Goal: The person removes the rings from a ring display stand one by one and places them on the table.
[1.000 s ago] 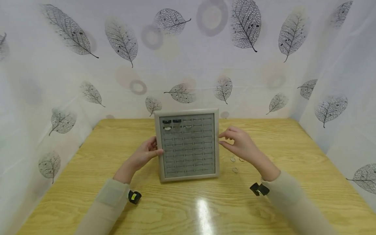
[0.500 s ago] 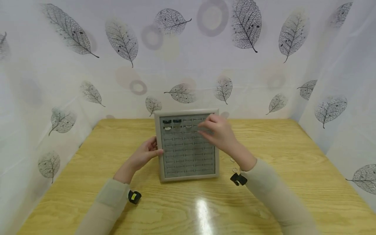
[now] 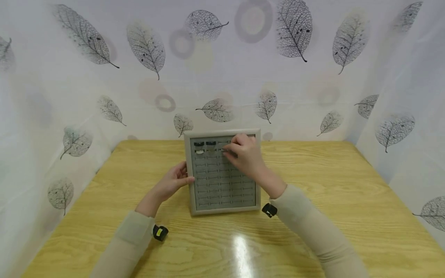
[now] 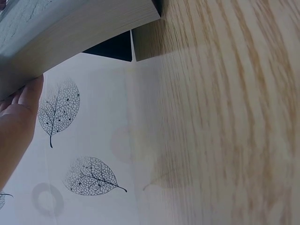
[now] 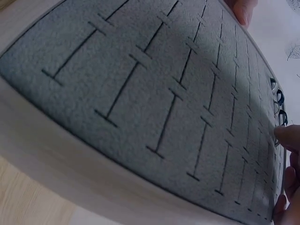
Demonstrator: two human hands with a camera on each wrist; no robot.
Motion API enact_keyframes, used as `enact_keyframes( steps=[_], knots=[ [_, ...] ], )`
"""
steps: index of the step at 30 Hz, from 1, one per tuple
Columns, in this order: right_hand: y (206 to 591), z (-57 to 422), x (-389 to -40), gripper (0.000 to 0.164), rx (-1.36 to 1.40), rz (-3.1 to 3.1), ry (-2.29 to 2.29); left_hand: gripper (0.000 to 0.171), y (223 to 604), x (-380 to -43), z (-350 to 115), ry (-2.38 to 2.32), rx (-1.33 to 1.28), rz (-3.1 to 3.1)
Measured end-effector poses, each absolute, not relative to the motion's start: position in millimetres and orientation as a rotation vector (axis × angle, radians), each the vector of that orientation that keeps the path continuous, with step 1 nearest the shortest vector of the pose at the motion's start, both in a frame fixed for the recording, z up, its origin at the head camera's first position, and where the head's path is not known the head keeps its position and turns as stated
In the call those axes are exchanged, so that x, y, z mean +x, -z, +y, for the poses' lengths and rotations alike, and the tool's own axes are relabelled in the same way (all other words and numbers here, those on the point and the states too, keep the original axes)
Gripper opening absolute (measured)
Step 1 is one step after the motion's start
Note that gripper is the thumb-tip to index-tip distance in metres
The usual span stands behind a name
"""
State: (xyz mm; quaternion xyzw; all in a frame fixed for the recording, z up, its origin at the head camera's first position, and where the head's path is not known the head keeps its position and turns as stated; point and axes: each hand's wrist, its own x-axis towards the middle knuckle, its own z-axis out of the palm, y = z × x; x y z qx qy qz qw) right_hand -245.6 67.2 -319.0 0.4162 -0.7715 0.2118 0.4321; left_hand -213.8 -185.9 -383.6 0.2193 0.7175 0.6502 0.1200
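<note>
A grey felt ring display board (image 3: 225,185) in a pale wooden frame leans tilted on the table. My left hand (image 3: 169,182) grips its left edge, thumb in front and fingers behind. Two black rings (image 3: 199,143) sit in slots of the top row, with a white ring (image 3: 199,152) below the left one. At the second row my right hand (image 3: 246,156) pinches a thin ring (image 3: 223,150) in the third slot. Its fingertips partly hide that ring. In the right wrist view, the finger (image 5: 287,137) lies close beside the dark rings (image 5: 280,97).
The board stands on a wood-grain table (image 3: 194,247). Behind and beside it hangs a white curtain (image 3: 222,77) with leaf prints. A dark support (image 4: 115,47) shows behind the board in the left wrist view.
My right hand has moved left from beside the board's right edge to the second-row ring. Its arm now covers the loose rings seen earlier on the table. The left hand keeps its grip.
</note>
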Motion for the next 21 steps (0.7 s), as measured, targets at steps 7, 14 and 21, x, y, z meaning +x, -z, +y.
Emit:
enact_keyframes(
  steps=[7, 14, 21],
  knots=[
    [322.7, 64.0, -245.9, 0.008, 0.968, -1.892, -0.484, 0.061, 382.8, -213.8, -185.2, -1.895, 0.649, 2.102],
    [323.8, 62.2, -249.0, 0.007, 0.97, -1.881, -0.48, 0.058, 379.7, -213.1, -185.0, -1.906, 0.624, 2.089],
    [323.4, 61.1, -249.6, 0.008, 0.991, -1.832, -0.495, 0.06, 380.2, -212.9, -186.0, -1.906, 0.619, 2.081]
  ],
)
